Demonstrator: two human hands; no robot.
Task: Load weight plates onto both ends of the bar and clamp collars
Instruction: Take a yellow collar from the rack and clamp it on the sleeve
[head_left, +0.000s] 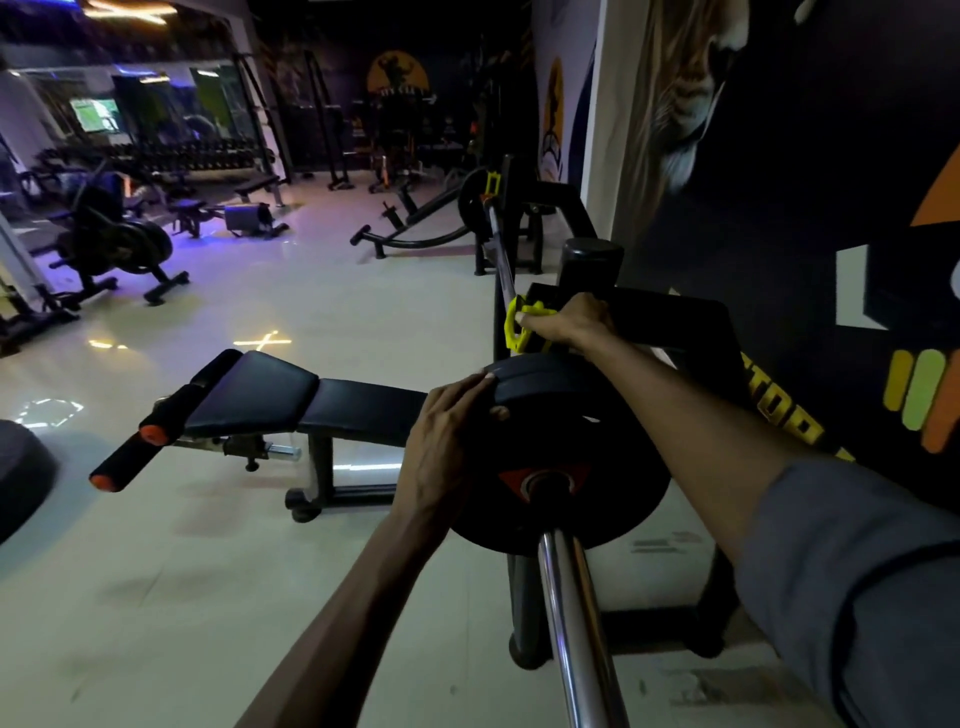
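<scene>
A chrome bar (574, 623) runs from the bottom centre away toward the far rack. Black weight plates (561, 431) with a red hub mark sit on its near sleeve. My left hand (447, 447) grips the left rim of these plates. My right hand (569, 322) reaches over the plates and is closed on a yellow collar (517, 325) just behind them. At the bar's far end another black plate (471, 202) sits with a second yellow collar (491, 183) beside it.
A black padded bench (291, 400) with orange-tipped foam rollers stands left of the bar. The black rack frame (670, 317) and a painted wall lie to the right. Other gym machines stand across the pale floor at the back left.
</scene>
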